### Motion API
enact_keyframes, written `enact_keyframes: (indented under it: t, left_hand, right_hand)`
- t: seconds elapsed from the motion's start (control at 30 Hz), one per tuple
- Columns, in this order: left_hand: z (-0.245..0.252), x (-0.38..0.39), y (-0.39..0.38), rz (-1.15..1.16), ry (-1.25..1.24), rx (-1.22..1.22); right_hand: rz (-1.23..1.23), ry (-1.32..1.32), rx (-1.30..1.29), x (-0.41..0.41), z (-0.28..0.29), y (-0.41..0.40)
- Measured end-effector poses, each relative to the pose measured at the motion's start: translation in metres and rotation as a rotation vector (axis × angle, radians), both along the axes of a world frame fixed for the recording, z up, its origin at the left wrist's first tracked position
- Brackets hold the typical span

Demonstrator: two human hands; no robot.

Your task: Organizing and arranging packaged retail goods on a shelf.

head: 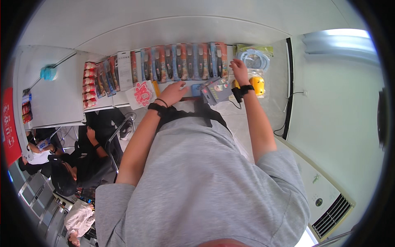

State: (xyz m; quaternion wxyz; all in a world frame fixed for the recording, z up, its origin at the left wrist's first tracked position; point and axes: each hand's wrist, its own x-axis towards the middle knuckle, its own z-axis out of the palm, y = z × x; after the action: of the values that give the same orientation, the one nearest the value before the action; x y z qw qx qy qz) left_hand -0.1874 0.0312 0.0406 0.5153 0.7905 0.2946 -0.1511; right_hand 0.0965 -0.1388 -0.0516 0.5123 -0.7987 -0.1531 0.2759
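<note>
My left hand (173, 93) is over the front part of a white shelf, palm down, with nothing in it. Beside it lie a white card with a pink-red printed design (143, 94) and a small blue pack (196, 90). My right hand (239, 70) is raised near the right end of a row of blister-packed black-handled tools (179, 61), its fingers slightly bent and nothing visible in them. Grey printed boxes (217, 91) lie between my hands at the shelf's front. Past my right wrist are a yellow character-shaped item in packaging (257, 85) and a bagged pale blue ring-shaped item (254, 59).
Red-and-white packed items (89, 85) line the shelf's left end, near a white back-turned pack (124, 71). A cable (289, 102) hangs by the right wall, above an air conditioner (318, 188). At lower left, a person in black (89, 163) sits near metal-framed chairs (112, 139).
</note>
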Motion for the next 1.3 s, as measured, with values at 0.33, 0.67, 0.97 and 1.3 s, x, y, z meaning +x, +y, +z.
enact_keyframes:
  t: [0.33, 0.67, 0.97, 1.3]
  left_hand:
    - [0.002, -0.107, 0.128, 0.797, -0.284, 0.259]
    - [-0.068, -0.141, 0.17, 0.494, 0.502, 0.572]
    - [-0.069, -0.149, 0.167, 0.545, 0.263, 0.649]
    - [0.022, -0.128, 0.139, 0.693, -0.006, 1.022]
  right_hand:
    - [-0.393, 0.056, 0.203, -0.062, 0.049, -0.073]
    - [-0.671, 0.307, 0.165, -0.15, 0.01, -0.122]
    - [-0.59, 0.28, 0.099, -0.153, 0.027, -0.127]
    - [-0.48, -0.033, 0.207, -0.1, 0.075, -0.093]
